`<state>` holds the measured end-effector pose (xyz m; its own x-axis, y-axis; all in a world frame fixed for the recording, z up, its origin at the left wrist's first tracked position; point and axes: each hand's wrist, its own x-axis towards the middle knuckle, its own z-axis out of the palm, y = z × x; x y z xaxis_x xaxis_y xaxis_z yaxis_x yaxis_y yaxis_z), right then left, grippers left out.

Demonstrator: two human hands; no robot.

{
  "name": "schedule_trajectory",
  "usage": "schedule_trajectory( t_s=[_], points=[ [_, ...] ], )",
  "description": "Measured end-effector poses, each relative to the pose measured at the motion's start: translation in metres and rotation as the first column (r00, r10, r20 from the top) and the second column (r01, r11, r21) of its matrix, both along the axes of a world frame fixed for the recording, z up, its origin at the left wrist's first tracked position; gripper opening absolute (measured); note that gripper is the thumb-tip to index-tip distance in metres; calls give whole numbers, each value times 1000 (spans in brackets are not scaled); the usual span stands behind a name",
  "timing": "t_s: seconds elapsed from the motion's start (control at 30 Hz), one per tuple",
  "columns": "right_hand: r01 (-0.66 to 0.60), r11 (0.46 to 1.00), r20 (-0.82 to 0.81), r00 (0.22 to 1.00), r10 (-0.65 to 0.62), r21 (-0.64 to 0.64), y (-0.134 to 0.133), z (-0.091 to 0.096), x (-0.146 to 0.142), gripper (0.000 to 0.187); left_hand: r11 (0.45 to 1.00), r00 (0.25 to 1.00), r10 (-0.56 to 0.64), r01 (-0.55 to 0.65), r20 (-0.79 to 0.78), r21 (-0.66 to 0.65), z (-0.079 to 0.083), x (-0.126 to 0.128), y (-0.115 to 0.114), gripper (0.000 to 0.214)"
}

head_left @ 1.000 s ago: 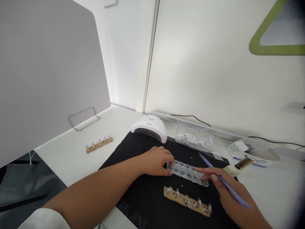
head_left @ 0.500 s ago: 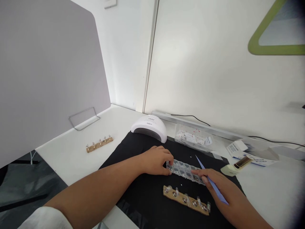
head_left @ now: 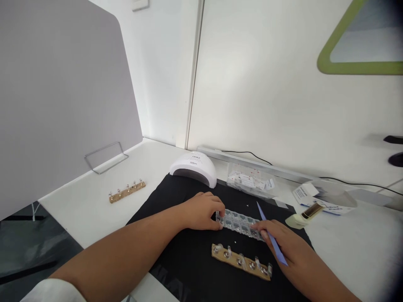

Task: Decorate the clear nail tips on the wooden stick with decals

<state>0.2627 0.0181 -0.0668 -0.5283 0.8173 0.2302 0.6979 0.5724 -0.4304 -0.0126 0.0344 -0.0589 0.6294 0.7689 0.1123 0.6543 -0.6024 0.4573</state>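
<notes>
A clear plastic compartment case with small lidded cells lies on a black mat. My left hand grips its left end between thumb and fingers. Between the fingers of my right hand is a purple nail file, slanting up to the left. The right index finger rests on the right part of the case. In front of the case lies a wooden strip bearing several clear nail tips on round metal holders.
A white nail lamp stands behind the mat. To its right are a clear pouch with cards, an opened white box and a pale bottle with a gold cap. A second tip strip lies left, before a grey partition.
The whole view has shifted slightly left, and a black handle now shows at the right edge. Both hands keep their places on the case, with the nail file still held.
</notes>
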Motion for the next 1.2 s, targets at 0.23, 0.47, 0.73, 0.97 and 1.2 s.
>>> schedule_trajectory(
  t_s=[0.23, 0.47, 0.73, 0.97, 1.2],
  points=[
    [60, 998, 56, 997, -59, -6, -6, 13, -4, 35, 1000, 1000, 4, -4, 11, -10, 2, 1, 0, 22],
    [16, 996, 181, 983, -32, 92, -4, 14, 1, 32, 1000, 1000, 13, -12, 19, -24, 4, 1, -2, 22],
    [-101, 980, 241, 969, 58, 173, -7, 17, -4, 27, 1000, 999, 10, -10, 36, -20, 3, -1, -2, 20],
    [-130, 974, 175, 980, 98, 184, -7, 14, -5, 31, 1000, 999, 11, -10, 38, -20, 3, 0, -2, 21],
    [-156, 970, 159, 979, 127, 184, -8, 11, -10, 30, 1000, 999, 12, -11, 42, -23, 3, 1, -2, 19]
  ],
)
